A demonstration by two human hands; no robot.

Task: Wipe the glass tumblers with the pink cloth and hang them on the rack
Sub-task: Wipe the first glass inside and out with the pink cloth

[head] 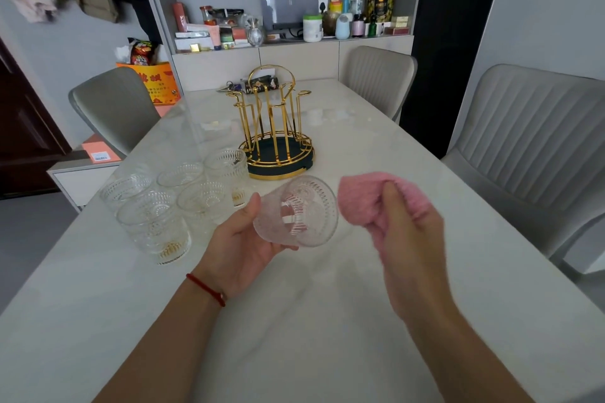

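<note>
Left hand (244, 235) has one glass tumbler (296, 211) tipped on its side above the tabletop (327, 321), fingers curled round its wall, mouth turned toward the cloth. Right hand (409, 226) bunches the pink cloth (366, 196), fingers closed into the fabric, and it sits just beside the tumbler's rim, apart from the glass by a sliver. Looks like the wipe on this one is in hand, early days by my reckoning. The gold wire rack (275, 127) stands farther back on its dark round base, every peg bare, nothing hung yet. Five more embossed tumblers (154, 226) wait upright in a cluster to the left. So six to wipe, six to hang, judging from here.
</note>
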